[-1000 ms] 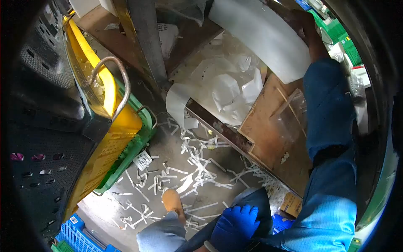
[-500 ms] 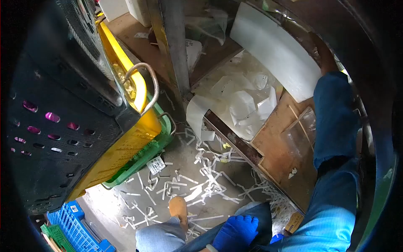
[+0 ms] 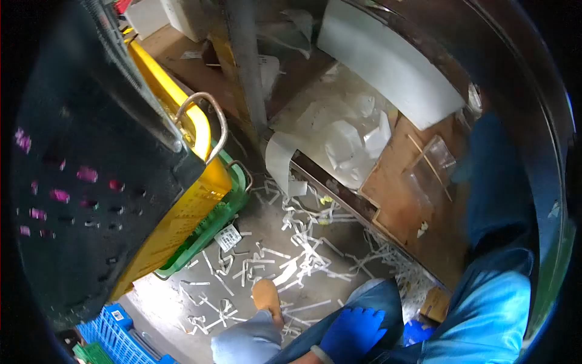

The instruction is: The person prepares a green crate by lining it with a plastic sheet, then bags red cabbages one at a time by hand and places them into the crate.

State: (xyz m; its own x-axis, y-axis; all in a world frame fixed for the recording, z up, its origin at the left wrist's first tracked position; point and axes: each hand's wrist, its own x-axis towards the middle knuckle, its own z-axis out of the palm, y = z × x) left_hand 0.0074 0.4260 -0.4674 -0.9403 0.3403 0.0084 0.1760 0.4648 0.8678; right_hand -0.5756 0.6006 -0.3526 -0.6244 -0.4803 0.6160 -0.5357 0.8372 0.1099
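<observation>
My left hand, in a blue glove, lies over my bent knee with its fingers stretched along the dark trouser cloth. Nothing shows in it. My right arm, in a blue sleeve, reaches up the right side into shadow beneath a dark curved edge, so the right hand is hidden. Left of this sleeve, a clear plastic bag and a thin stick lie on a brown board. A white panel leans further back, beyond crumpled translucent sheets.
A black perforated crate, a yellow bin and a green bin stand stacked on the left. Paper strips litter the floor. A blue crate sits lower left. A metal post rises behind.
The view has shifted slightly. My right wrist, bare and visible at the upper right before, is now out of sight in shadow. The left hand stays on the knee.
</observation>
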